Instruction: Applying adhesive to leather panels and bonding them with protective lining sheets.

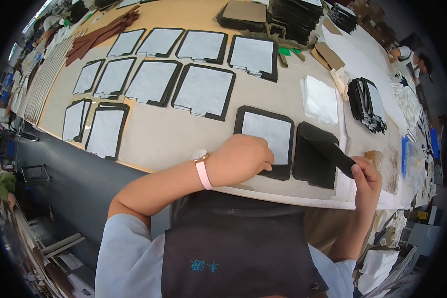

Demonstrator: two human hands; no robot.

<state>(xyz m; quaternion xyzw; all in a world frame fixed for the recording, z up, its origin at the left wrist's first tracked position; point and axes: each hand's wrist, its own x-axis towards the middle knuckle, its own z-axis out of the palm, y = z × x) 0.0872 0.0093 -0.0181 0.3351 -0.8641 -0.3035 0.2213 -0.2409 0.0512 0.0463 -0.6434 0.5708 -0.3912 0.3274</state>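
Observation:
My left hand (241, 160) rests with curled fingers on the near edge of a black panel with a white lining sheet (266, 135), pressing it to the table. My right hand (366, 183) pinches one black piece (333, 153) and lifts its corner off a stack of black pieces (313, 164) right beside that panel. A pink watch is on my left wrist.
Several finished black panels with white linings (203, 92) lie in rows across the tan table (154, 139). White lining sheets (320, 99), a black stack (366, 105) and piles of black parts (295, 17) sit farther back. Brown strips (99, 35) lie at far left. Another person (407, 53) works at far right.

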